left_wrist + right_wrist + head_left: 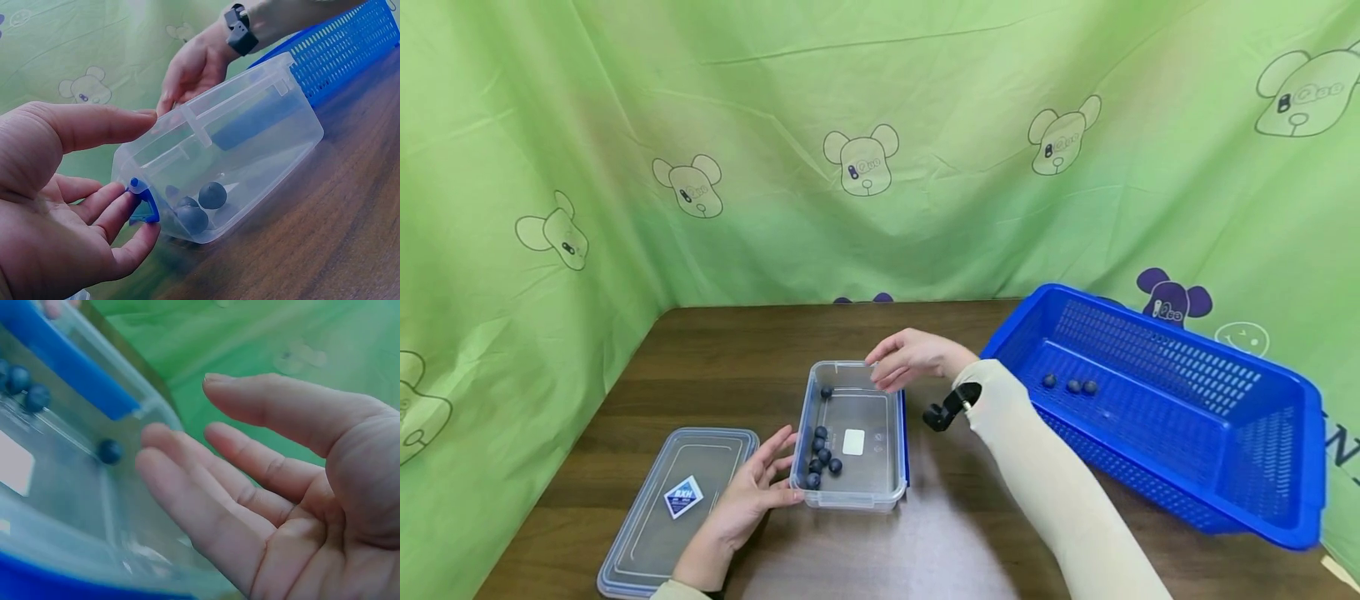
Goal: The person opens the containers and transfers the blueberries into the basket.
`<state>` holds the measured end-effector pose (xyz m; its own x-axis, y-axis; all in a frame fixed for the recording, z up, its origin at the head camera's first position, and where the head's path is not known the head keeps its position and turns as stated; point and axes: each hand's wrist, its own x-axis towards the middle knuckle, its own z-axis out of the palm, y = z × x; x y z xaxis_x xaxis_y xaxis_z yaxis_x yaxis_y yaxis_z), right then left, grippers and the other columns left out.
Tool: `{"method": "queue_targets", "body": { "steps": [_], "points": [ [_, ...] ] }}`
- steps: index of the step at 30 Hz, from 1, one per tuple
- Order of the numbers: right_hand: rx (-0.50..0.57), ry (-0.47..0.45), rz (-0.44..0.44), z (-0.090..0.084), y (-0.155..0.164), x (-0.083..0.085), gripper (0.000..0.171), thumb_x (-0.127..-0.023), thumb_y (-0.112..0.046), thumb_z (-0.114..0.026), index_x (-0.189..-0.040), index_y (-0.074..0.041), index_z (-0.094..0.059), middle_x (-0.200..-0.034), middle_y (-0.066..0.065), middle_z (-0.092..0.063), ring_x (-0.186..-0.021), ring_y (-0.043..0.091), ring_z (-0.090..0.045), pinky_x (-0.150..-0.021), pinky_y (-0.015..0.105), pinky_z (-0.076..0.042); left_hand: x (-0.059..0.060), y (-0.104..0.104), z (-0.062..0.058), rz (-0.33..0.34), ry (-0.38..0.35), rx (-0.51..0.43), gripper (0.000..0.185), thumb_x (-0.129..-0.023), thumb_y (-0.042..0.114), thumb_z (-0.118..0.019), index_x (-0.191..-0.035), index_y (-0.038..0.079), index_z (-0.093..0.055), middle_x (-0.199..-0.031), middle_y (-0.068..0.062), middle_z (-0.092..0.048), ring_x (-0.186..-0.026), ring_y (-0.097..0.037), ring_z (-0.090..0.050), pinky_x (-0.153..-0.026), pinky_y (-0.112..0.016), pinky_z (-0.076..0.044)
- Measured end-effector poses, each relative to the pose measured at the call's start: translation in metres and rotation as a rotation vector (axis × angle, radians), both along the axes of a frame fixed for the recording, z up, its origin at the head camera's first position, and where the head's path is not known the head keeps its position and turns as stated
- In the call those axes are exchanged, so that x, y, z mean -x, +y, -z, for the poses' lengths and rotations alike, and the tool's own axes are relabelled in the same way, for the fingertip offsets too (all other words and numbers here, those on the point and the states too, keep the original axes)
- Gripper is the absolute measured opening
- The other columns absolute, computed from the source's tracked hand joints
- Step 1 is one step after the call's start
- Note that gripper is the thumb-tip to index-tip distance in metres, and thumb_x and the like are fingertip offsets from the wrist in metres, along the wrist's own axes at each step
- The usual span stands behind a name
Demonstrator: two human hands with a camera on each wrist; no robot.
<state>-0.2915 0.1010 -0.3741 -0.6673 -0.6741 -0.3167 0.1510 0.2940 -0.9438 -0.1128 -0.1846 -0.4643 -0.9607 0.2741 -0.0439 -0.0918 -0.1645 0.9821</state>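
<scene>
Lid [677,508] carries a blue diamond label [683,497], lettering like "BXH", small print too blurry. Bear prints [862,164] on green backdrop [925,125] show marks, unreadable. Container's white sticker [853,442] blank.

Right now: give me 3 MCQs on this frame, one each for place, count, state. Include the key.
1. Where does the lid lie?
A. left of the clear container
B. in the blue basket
C. on the container

2. How many blueberries are in the basket?
A. one
B. three
C. six

3. How is the right hand?
A. fist on the table
B. gripping the basket
C. open above the container's far end

Key: 1 A, the lid is flat on the table beside the left hand. 2 B, three lie in a row. 3 C, the fingers are straight and hold nothing.
</scene>
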Motion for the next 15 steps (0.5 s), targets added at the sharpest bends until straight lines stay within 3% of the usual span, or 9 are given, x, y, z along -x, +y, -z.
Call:
{"method": "queue_targets", "body": {
  "steps": [9,15],
  "points": [
    [-0.086,-0.027,-0.026,0.024,-0.045,-0.008,0.046,-0.091,0.008,-0.059,-0.135,0.018,-0.046,-0.113,0.029,-0.066,-0.098,0.031,-0.069,-0.089,0.043,-0.054,0.001,0.0,0.001,0.004,0.003,0.0,0.098,-0.075,-0.013,-0.072,-0.154,-0.01,-0.014,-0.157,-0.03,-0.019,-0.126,-0.025,-0.043,-0.097,-0.028,-0.046],
    [-0.149,-0.027,0.032,0.038,-0.064,-0.008,0.052,-0.091,0.007,-0.062,-0.139,0.015,-0.044,-0.119,0.027,-0.064,-0.096,0.031,-0.07,-0.086,0.04,-0.056,0.0,0.001,0.0,-0.004,0.002,0.001,0.098,-0.075,-0.014,-0.071,-0.154,-0.01,-0.014,-0.157,-0.03,-0.02,-0.125,-0.022,-0.044,-0.097,-0.028,-0.045]
  ]
}}
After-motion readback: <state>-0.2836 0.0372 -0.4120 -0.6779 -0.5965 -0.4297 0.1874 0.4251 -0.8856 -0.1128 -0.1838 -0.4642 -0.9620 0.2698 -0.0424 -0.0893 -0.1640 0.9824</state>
